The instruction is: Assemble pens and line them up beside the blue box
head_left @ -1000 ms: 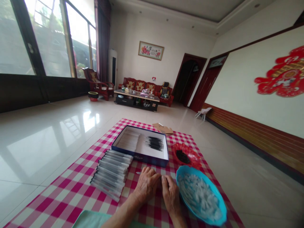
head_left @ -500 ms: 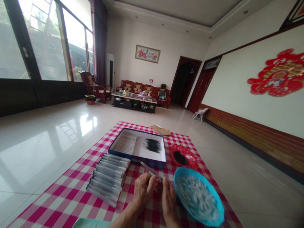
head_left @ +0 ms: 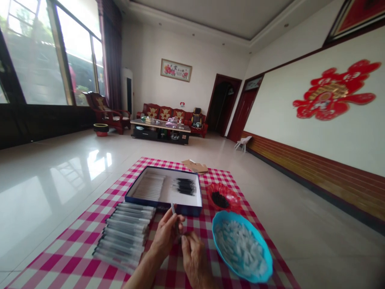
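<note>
Left hand holding pen, probably light, stiff, best gripped mid-barrel; right hand, at its five o'clock, grasp unclear.

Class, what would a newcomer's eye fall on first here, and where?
Probably the turquoise bowl of whitish pieces, right of the right hand. The big red ornament on the right-hand wall competes with it. Pen-like tubes lie in a row on the checked cloth, left of the left hand.

A checked cloth bears pens, box, red dish, blue bowl and, seemingly, cardboard.
</note>
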Available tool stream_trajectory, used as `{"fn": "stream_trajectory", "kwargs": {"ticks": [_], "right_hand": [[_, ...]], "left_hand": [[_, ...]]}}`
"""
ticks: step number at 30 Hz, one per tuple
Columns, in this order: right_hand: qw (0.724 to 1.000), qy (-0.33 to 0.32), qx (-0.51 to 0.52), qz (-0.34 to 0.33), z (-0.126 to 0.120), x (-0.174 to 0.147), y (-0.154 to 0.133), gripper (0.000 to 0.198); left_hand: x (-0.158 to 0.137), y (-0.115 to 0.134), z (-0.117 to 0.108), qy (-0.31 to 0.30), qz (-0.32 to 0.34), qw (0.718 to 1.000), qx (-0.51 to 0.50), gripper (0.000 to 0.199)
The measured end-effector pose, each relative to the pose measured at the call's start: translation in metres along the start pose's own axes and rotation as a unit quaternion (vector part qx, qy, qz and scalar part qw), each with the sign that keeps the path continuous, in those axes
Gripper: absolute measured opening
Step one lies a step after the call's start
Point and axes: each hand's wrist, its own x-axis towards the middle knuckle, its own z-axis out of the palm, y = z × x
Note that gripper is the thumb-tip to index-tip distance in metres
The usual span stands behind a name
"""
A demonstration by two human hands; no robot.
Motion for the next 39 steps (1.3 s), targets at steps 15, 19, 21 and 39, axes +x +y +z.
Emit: {"fn": "stream_trajectory", "kwargs": {"ticks": [15, 19, 21, 39], "right_hand": [[0.974, 0.026, -0.222, -0.029, -0.122, 0.096, 0.045, 0.032], [0.966, -0.057, -0.250, -0.020, -0.130, 0.146, 0.083, 0.039], [0.960, -0.096, -0.262, -0.016, -0.126, 0.161, 0.097, 0.042], [0.900, -0.209, -0.368, 0.109, -0.128, 0.179, 0.124, 0.030]], "left_hand": [[0.011, -0.013, 0.004, -0.077, -0.125, 0.985, 0.088, 0.070], [0.010, -0.018, 0.000, -0.084, -0.147, 0.982, 0.079, 0.074], [0.011, -0.019, -0.002, -0.085, -0.156, 0.981, 0.072, 0.072], [0.008, -0.014, 0.005, -0.066, -0.187, 0.978, 0.062, 0.070]]}}
